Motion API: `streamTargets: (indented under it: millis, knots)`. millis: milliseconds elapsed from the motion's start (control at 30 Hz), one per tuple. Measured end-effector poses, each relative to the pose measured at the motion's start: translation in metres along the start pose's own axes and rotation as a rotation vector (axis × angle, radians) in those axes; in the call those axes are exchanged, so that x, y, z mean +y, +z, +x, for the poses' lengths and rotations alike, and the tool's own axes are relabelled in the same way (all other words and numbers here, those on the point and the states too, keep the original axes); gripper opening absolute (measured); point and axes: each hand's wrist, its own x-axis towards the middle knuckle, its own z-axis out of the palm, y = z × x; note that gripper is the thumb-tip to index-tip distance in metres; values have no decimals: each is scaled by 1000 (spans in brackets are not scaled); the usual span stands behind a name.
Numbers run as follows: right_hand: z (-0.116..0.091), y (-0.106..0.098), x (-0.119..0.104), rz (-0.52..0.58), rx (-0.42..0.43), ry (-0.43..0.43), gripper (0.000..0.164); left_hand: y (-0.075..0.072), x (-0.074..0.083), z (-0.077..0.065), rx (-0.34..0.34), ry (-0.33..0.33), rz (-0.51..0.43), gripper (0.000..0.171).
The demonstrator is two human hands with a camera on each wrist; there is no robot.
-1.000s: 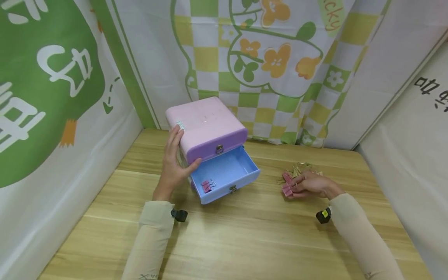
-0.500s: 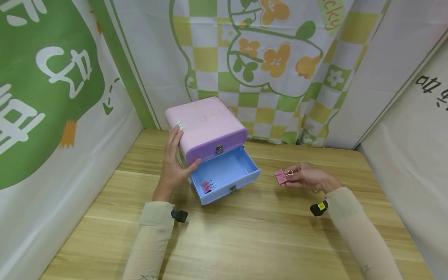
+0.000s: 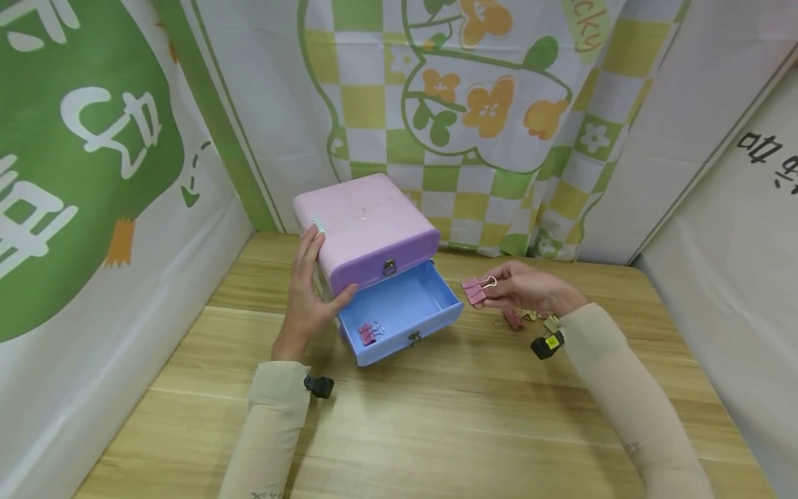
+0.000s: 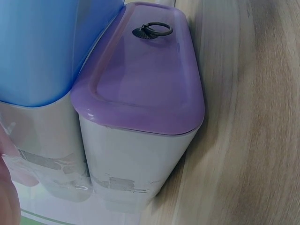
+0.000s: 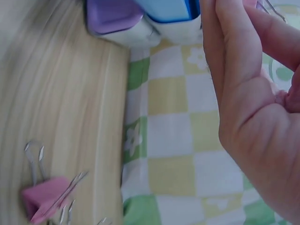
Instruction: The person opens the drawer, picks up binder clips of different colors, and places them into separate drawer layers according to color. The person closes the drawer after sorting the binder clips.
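Note:
My right hand pinches a pink binder clip between thumb and fingers, above the table just right of the pulled-out blue drawer. That drawer is the middle tier of a small pink and purple drawer box. One pink binder clip lies in its front left corner. At the box's left side rests my left hand, fingers extended along the side and thumb at the front edge. In the left wrist view, the bottom purple drawer is closed, with a ring pull on its front.
Behind my right wrist, a pink binder clip and several yellowish clips lie on the wooden table. The right wrist view shows a pink clip there too. A checked cloth hangs behind the box.
My right hand has lifted a pink binder clip from the pile and carried it left toward the blue drawer. My left hand keeps its place on the box.

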Motion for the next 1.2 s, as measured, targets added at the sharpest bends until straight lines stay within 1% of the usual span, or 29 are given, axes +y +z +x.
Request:
streamTargets:
  millis: [133, 200, 433, 600, 733, 800, 1000, 1067, 1200]
  knots:
    - [12, 12, -11, -27, -13, 5, 39, -1, -1, -1, 7, 4, 2, 95]
    - [18, 18, -16, -36, -35, 3, 40, -1, -1, -1, 16, 6, 1, 94]
    - [35, 37, -25, -75, -83, 15, 42, 0, -4, -3, 19, 4, -2, 94]
    - [49, 52, -29, -76, -167, 13, 41, 0, -3, -4, 21, 0, 2, 94]
    - [62, 63, -29, -87, -200, 28, 37, 0, -6, -4, 25, 5, 8, 94]
    - [68, 68, -29, -99, -205, 40, 33, 1, -10, -5, 24, 3, 11, 95]
    - [85, 81, -28, -110, -217, 60, 31, 4, -33, -7, 9, -14, 49, 99]
    - [89, 85, -28, -113, -214, 69, 31, 4, -36, -6, 2, -17, 57, 99]
    - [97, 95, -26, -130, -203, 94, 32, 3, -37, -5, -7, -11, 60, 99]
